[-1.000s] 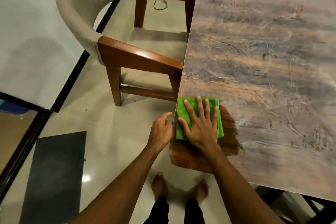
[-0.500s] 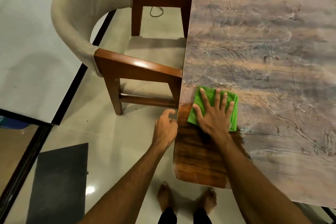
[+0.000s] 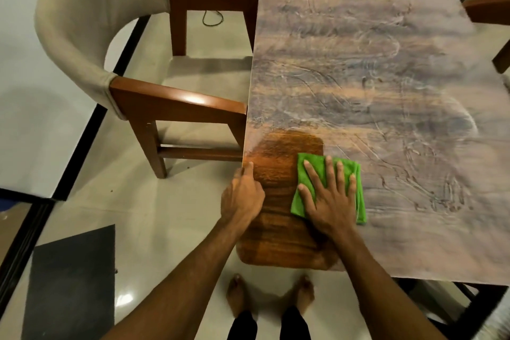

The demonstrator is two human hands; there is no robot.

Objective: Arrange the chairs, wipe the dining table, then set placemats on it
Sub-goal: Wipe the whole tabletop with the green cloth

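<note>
right hand (image 3: 329, 201) flat, fingers spread, pressing green cloth (image 3: 317, 171) on dining table (image 3: 386, 77) near its corner. left hand (image 3: 242, 197) grips table's left edge, thumb on top. clean dark wood patch around the cloth, rest of top dusty and streaked. armchair (image 3: 143, 69) tucked at left edge; bare feet (image 3: 270, 295) below

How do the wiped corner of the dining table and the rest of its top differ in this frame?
The wiped corner shows dark, glossy orange-brown wood grain; the unwiped top looks pale, hazy and covered in swirled streaks. The wiped corner is a small patch by the near left edge; the unwiped top is most of the table. The green cloth, under the flat right hand, sits at their border. Both are one tabletop.
</note>
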